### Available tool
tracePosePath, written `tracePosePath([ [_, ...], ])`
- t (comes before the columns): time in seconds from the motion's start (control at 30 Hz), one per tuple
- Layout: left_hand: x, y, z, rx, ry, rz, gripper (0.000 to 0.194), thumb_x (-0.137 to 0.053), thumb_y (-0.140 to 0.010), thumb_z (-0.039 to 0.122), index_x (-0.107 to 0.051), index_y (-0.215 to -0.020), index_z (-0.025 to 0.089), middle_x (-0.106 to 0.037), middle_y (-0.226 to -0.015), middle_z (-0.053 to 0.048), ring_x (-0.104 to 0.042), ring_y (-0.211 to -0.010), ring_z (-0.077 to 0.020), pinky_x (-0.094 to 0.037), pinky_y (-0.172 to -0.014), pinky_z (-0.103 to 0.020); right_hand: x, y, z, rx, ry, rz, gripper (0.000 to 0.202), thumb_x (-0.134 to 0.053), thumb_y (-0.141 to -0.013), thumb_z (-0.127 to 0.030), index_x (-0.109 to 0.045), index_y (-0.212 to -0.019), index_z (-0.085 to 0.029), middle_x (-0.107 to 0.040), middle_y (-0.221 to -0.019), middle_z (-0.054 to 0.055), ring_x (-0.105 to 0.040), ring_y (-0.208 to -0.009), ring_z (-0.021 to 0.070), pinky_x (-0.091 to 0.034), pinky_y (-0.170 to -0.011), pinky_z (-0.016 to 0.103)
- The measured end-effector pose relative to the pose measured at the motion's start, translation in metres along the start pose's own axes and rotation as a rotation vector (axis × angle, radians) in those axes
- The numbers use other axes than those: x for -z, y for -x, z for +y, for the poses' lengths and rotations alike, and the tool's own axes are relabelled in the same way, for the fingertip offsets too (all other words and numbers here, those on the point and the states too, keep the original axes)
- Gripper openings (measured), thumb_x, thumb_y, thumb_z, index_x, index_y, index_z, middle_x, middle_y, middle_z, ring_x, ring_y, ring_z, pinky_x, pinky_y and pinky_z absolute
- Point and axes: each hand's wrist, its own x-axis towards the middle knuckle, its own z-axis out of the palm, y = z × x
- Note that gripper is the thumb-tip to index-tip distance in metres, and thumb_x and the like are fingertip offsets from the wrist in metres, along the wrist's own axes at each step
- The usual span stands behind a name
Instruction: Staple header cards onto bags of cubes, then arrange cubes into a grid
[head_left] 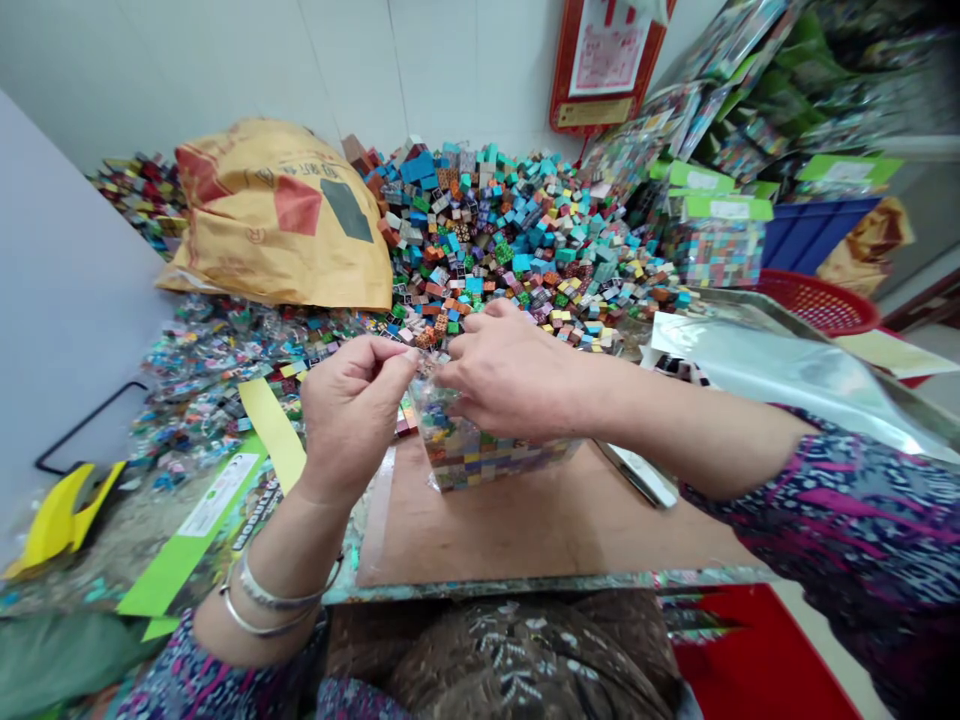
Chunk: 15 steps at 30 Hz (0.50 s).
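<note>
A clear plastic bag filled with small coloured cubes (480, 455) stands on a brown board (540, 530) in front of me. My left hand (352, 410) pinches the bag's top edge at its left side, fingers closed on the plastic. On the bag's right side my right hand (517, 375) grips the top in the same way. Both hands meet above the bag's mouth. Behind them rises a big heap of loose coloured cubes (510, 230).
A yellow-brown sack (277, 210) lies at the back left. Green and yellow header cards (225, 500) and small filled bags lie at the left. Packed bags hang and stack at the right (720, 240), near a red basket (817, 300) and clear plastic sheets (780, 370).
</note>
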Motion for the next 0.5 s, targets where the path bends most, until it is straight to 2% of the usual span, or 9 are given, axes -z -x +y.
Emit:
tracePosePath([
  [0.17, -0.001, 0.001, 0.003, -0.028, -0.020, 0.004, 0.007, -0.072, -0.078, 0.023, -0.072, -0.071, 0.021, -0.068, -0.067, 0.003, -0.060, -0.065, -0.0133, -0.047, -0.064, -0.026, 0.003, -0.004, 0.003, -0.047, -0.034, -0.173, 0.026, -0.053, -0.088, -0.032, -0.074, -0.096, -0.018, -0.067, -0.086, 0.010, -0.053, -0.087, 0.0246, -0.030, -0.077, 0.040],
  [0.3, -0.003, 0.002, 0.001, -0.039, 0.010, 0.004, 0.008, -0.070, -0.080, 0.025, -0.072, -0.073, 0.022, -0.069, -0.069, 0.003, -0.061, -0.066, -0.0131, -0.048, -0.067, -0.026, 0.003, -0.011, 0.004, -0.044, -0.034, -0.229, 0.035, -0.053, -0.089, -0.044, -0.075, -0.094, -0.018, -0.066, -0.081, 0.011, -0.054, -0.087, 0.0268, -0.033, -0.076, 0.041],
  [0.5, -0.007, 0.002, -0.004, -0.040, 0.079, 0.013, 0.008, -0.071, -0.080, 0.025, -0.072, -0.073, 0.021, -0.068, -0.069, 0.002, -0.061, -0.066, -0.0132, -0.049, -0.066, -0.026, 0.007, -0.021, -0.003, -0.057, -0.029, -0.314, 0.039, -0.052, -0.089, -0.045, -0.075, -0.091, -0.014, -0.067, -0.079, 0.012, -0.055, -0.080, 0.0241, -0.035, -0.081, 0.043],
])
